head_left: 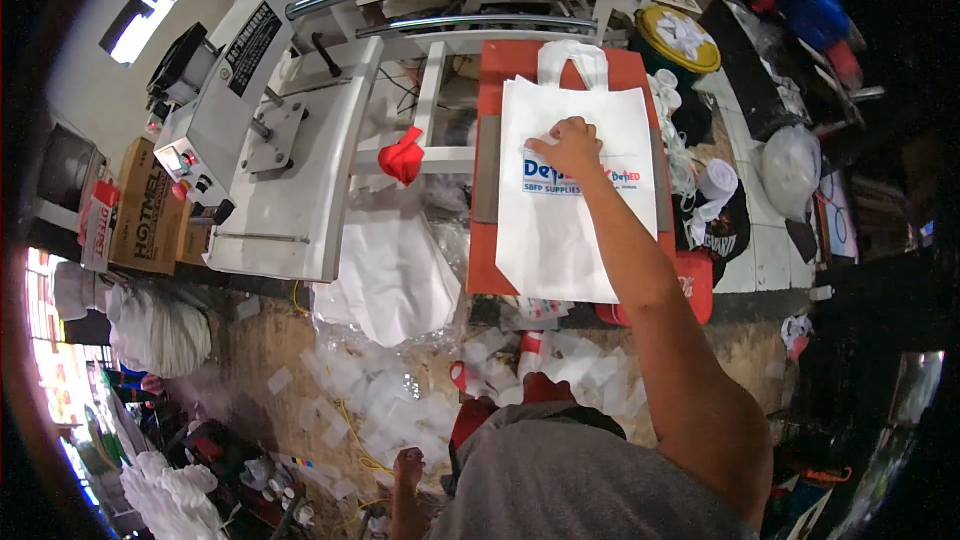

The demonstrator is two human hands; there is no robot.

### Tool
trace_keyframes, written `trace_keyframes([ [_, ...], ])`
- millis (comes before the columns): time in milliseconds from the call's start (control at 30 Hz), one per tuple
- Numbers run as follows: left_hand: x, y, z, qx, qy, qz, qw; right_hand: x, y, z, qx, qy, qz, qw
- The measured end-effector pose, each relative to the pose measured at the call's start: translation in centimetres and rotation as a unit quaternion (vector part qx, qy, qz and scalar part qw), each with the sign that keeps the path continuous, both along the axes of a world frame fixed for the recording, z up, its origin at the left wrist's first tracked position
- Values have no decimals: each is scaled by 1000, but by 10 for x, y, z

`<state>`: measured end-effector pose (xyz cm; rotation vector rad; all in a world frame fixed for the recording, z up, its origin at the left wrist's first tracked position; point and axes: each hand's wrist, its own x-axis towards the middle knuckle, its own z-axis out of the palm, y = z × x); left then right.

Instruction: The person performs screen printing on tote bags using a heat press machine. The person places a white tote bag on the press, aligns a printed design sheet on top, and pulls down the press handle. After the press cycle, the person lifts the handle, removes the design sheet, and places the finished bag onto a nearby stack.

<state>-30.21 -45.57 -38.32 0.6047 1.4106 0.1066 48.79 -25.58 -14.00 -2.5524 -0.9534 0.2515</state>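
Note:
A white fabric bag (560, 250) lies flat on an orange-red platen (488, 265), its handles toward the far edge. Blue and red lettering (545, 175) is printed across its middle, with a smaller print at the right. My right hand (572, 147) rests on the bag just above the lettering. Its fingers are bent and spread, the thumb out to the left, and part of the print is hidden beneath wrist and forearm. Low beside my body hangs my left hand (408, 465), away from the bag, its fingers curled closed with nothing visible in them.
A white press machine (300, 180) stands left of the platen, a red cloth (402, 155) on its frame. White bags (390, 280) in clear plastic hang below. Film scraps (390, 400) litter the floor. At the right are a yellow-rimmed bucket (680, 38) and a white roll (717, 180).

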Motion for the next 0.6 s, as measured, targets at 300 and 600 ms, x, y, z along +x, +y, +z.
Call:
trace_keyframes([
  [300, -1, -13, -16, 71, 57, -142, 986, 33, 2, -25, 5, 17, 14, 1000],
  [600, 49, -12, 26, 73, 23, 26, 997, 20, 3, -20, 7, -16, 24, 1000],
])
